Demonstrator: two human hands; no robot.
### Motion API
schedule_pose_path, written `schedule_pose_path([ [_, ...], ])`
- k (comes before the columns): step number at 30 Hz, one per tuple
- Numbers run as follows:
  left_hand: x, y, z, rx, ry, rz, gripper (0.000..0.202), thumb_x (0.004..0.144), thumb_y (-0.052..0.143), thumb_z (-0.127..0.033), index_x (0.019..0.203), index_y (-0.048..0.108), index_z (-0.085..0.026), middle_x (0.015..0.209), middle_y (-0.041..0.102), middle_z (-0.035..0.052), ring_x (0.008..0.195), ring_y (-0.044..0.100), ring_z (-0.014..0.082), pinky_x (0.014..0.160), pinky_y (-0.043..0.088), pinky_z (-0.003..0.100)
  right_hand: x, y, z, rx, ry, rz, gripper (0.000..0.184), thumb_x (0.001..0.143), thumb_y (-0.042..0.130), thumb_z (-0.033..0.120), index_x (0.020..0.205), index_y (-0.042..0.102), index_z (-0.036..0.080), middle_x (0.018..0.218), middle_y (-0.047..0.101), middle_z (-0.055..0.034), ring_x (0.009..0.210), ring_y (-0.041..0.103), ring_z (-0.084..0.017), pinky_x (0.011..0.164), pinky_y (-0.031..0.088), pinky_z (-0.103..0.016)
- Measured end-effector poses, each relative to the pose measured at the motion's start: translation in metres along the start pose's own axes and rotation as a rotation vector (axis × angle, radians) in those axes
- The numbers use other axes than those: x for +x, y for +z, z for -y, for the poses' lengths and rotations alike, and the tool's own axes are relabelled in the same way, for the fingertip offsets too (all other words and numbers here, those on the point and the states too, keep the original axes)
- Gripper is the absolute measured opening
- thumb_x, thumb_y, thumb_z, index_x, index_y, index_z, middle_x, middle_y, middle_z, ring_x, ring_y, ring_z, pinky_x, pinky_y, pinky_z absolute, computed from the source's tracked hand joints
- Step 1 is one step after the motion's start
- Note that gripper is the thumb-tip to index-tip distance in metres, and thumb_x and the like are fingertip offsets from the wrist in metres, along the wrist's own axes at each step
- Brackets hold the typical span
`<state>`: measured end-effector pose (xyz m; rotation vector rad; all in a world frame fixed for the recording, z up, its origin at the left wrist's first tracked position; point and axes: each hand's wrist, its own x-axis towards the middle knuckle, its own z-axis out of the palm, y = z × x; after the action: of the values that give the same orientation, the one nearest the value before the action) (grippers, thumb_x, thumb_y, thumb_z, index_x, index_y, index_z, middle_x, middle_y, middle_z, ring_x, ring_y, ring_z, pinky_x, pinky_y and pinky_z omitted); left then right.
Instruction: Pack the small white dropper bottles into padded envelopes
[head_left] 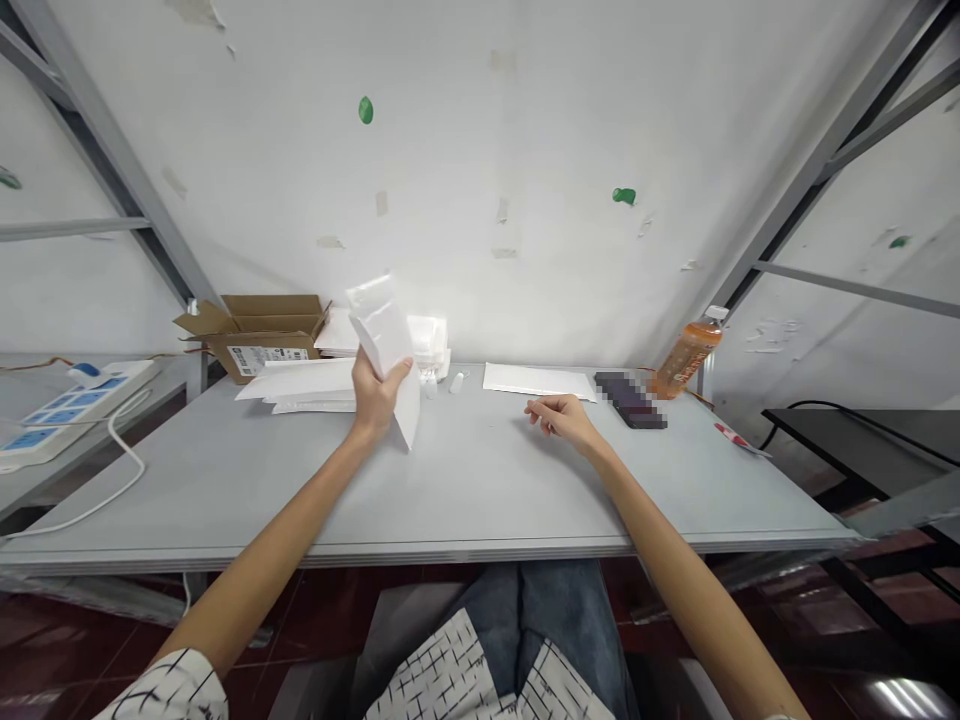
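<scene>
My left hand [377,392] is closed around a white plastic bag [387,345], held upright above the grey table [465,490]. Its lower end hangs down beside my wrist. My right hand [561,418] rests on the table to the right with the fingers loosely curled; nothing shows in it. A stack of white flat bags [304,386] lies just left of my left hand. Two small white parts [444,383] stand behind the held bag. A white sheet [536,381] lies beyond my right hand.
An open cardboard box [255,335] sits at the back left, with white packaging [427,340] beside it. A dark phone [630,399] and an orange drink bottle [688,358] are at the back right. A power strip [67,408] with a white cable lies on the left bench.
</scene>
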<state>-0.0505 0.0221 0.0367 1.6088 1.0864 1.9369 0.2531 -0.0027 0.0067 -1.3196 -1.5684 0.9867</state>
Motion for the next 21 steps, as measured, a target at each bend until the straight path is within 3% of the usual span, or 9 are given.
schedule_pose_path([
  [2, 0.001, -0.001, 0.0, 0.016, 0.017, -0.012, 0.042, 0.074, 0.069, -0.036, 0.109, 0.054, -0.019, 0.103, 0.063, 0.006, 0.096, 0.062, 0.0239, 0.085, 0.053, 0.037, 0.001, 0.0, -0.001, -0.005, -0.004, 0.003, 0.05, 0.072, 0.066, 0.062, 0.071, 0.069, 0.011, 0.069, 0.064, -0.0061, 0.046, 0.045, -0.008, 0.047, 0.033, -0.026],
  [5, -0.004, -0.004, 0.0, 0.056, 0.004, 0.074, 0.045, 0.071, 0.07, -0.035, 0.11, 0.053, -0.019, 0.103, 0.064, 0.0056, 0.098, 0.063, 0.0244, 0.086, 0.052, 0.037, 0.002, 0.0, -0.004, -0.015, -0.005, 0.003, 0.051, 0.072, 0.066, 0.062, 0.072, 0.069, 0.011, 0.068, 0.064, -0.0061, 0.046, 0.045, -0.008, 0.047, 0.033, -0.025],
  [9, -0.016, -0.013, 0.005, 0.109, -0.018, 0.05, 0.044, 0.074, 0.066, -0.035, 0.112, 0.051, -0.018, 0.105, 0.063, 0.0065, 0.099, 0.063, 0.024, 0.085, 0.053, 0.035, 0.001, 0.0, -0.006, -0.021, -0.005, 0.007, 0.052, 0.071, 0.066, 0.064, 0.071, 0.069, 0.012, 0.068, 0.065, -0.0067, 0.047, 0.046, -0.009, 0.047, 0.035, -0.025],
  [13, -0.018, -0.02, 0.007, 0.167, 0.015, 0.139, 0.044, 0.076, 0.064, -0.035, 0.115, 0.052, -0.019, 0.109, 0.064, 0.0073, 0.104, 0.062, 0.025, 0.084, 0.053, 0.034, 0.002, 0.0, -0.008, -0.029, -0.009, 0.023, 0.054, 0.069, 0.067, 0.066, 0.07, 0.068, 0.012, 0.069, 0.065, -0.0071, 0.048, 0.046, -0.009, 0.047, 0.035, -0.025],
  [17, 0.004, -0.02, -0.004, 0.242, 0.056, 0.14, 0.04, 0.076, 0.061, -0.035, 0.111, 0.056, -0.017, 0.105, 0.066, 0.0074, 0.101, 0.063, 0.0257, 0.085, 0.052, 0.036, 0.002, -0.001, -0.009, -0.043, -0.014, 0.024, 0.053, 0.071, 0.065, 0.064, 0.073, 0.069, 0.011, 0.069, 0.065, -0.007, 0.048, 0.047, -0.009, 0.048, 0.035, -0.026],
  [21, 0.049, -0.02, -0.024, 0.418, 0.103, 0.221, 0.03, 0.074, 0.061, -0.036, 0.095, 0.062, -0.014, 0.087, 0.066, 0.0053, 0.083, 0.062, 0.0242, 0.08, 0.051, 0.039, 0.002, -0.002, -0.01, -0.065, -0.018, 0.018, 0.053, 0.072, 0.065, 0.065, 0.07, 0.068, 0.012, 0.068, 0.065, -0.0071, 0.048, 0.047, -0.01, 0.049, 0.035, -0.026],
])
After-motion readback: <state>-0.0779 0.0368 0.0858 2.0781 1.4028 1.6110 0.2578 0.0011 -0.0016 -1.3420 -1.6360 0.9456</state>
